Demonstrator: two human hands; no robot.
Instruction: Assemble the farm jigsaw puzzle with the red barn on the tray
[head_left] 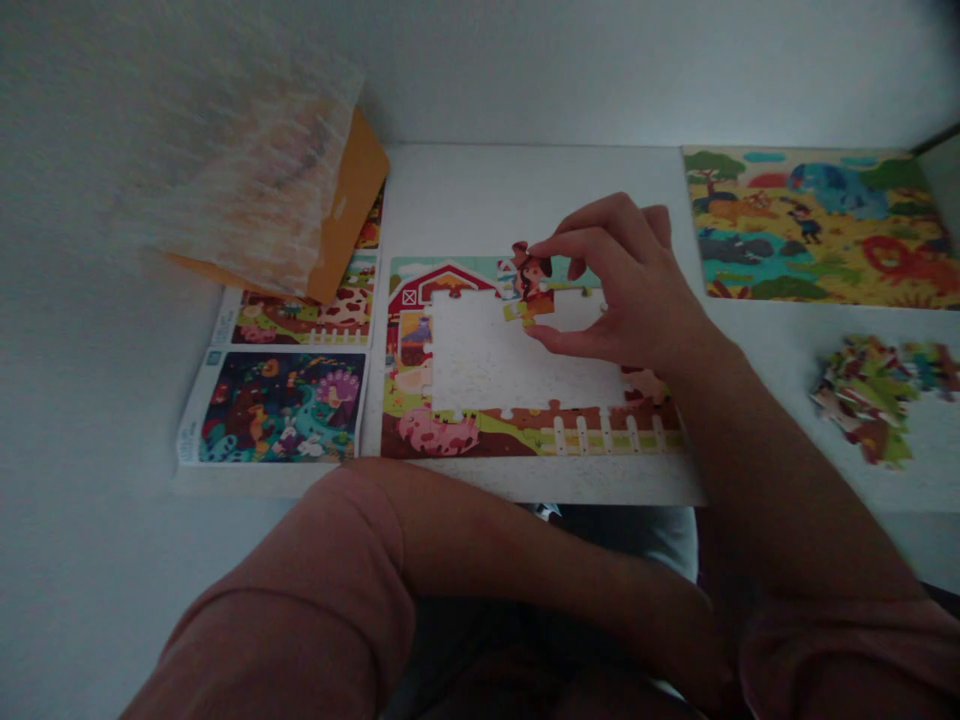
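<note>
My right hand (626,285) is pinched on a puzzle piece (531,285) showing a figure with dark hair, held at the top edge of the empty middle of a farm puzzle (465,430). The puzzle's border with a red barn, a pig and a white fence is assembled; its centre is bare. My left forearm lies across my lap below the table edge. My left hand (675,620) rests down there in the dark, and its fingers do not show.
A pile of loose puzzle pieces (877,395) lies at the right. A finished animal puzzle (817,225) sits at the back right. Puzzle picture sheets (281,405) lie at the left, with an orange envelope (352,205) and a translucent bag (247,190) above them.
</note>
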